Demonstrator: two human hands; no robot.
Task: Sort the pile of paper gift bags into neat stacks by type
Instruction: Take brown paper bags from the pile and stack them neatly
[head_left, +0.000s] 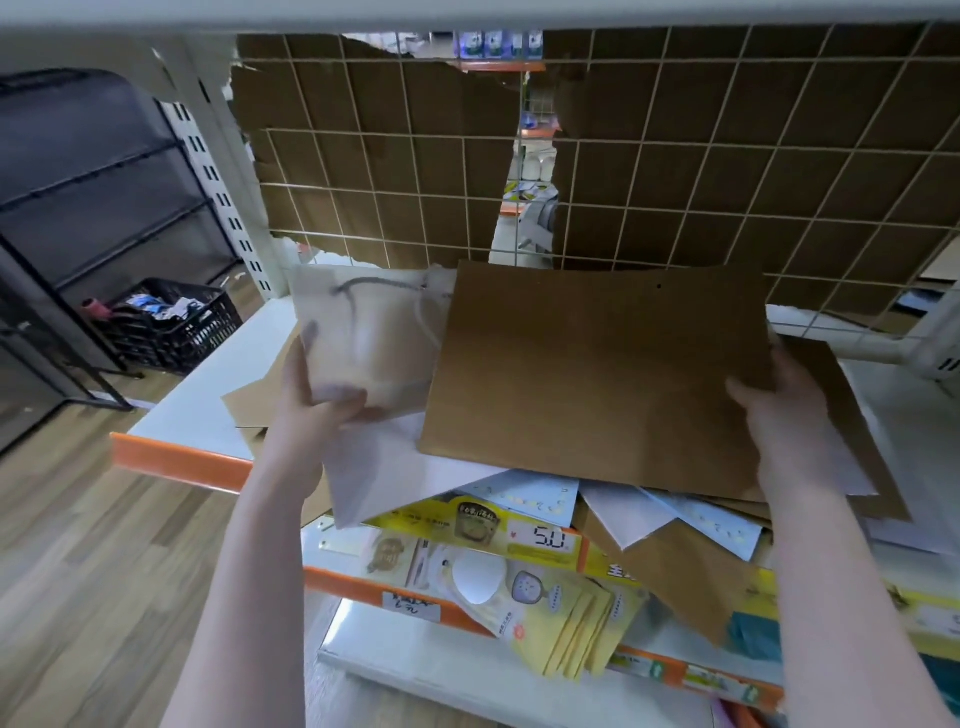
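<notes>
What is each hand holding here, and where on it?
The left hand grips a pale bag by its lower corner. The right hand holds a large brown bag by its right edge.

The small pale rope-handled paper bag (358, 343) at ten o'clock is motion-blurred — its print unreadable; the large flat brown paper bag (592, 374) hides the pile beneath.

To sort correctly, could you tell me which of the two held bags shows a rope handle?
The small pale bag in the left hand; the right hand's large brown bag shows none.
</notes>
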